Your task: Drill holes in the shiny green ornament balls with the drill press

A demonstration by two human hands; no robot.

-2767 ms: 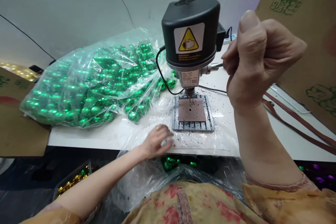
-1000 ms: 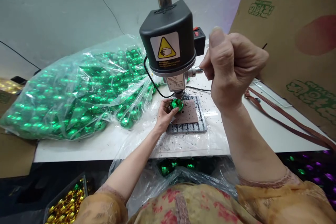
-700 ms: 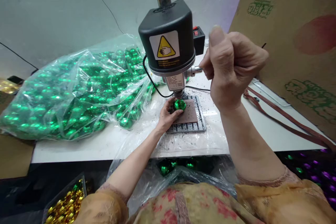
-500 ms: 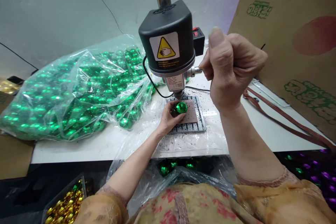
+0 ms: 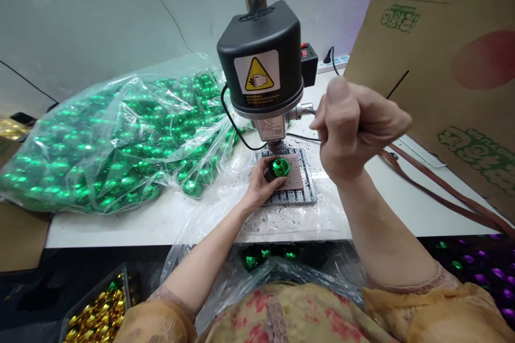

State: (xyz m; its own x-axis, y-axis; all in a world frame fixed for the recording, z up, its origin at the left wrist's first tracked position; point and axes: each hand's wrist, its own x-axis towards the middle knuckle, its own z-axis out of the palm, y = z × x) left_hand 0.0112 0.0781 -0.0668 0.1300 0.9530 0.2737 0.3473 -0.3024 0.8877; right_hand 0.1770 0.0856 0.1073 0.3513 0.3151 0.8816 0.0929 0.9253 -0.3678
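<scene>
The left hand (image 5: pixel 263 183) curls its thumb and fingers around a faceted green ball (image 5: pixel 280 166), gripping it from the side on a brown pad (image 5: pixel 296 177). The pad lies on the slotted metal base (image 5: pixel 309 195) of a small black drill press (image 5: pixel 259 61), and the ball sits just below the chuck (image 5: pixel 276 146); whether the bit touches it is too small to tell. The right hand (image 5: pixel 360 126) is closed in a fist, thumb uppermost, on the press's side lever (image 5: pixel 309 110), though most of the lever's grip appears hidden by the fingers. Dark shavings dot the white counter (image 5: pixel 120 230) around the base. Left of the press, a clear plastic bag (image 5: pixel 161 76) full of green balls lies on the counter. To the right are brown straps (image 5: pixel 438 182) and a tall cardboard box (image 5: pixel 434 64). Below, at the lower left, a tray (image 5: pixel 127 290) holds gold balls (image 5: pixel 96 305); purple balls (image 5: pixel 497 273) show at the lower right.
</scene>
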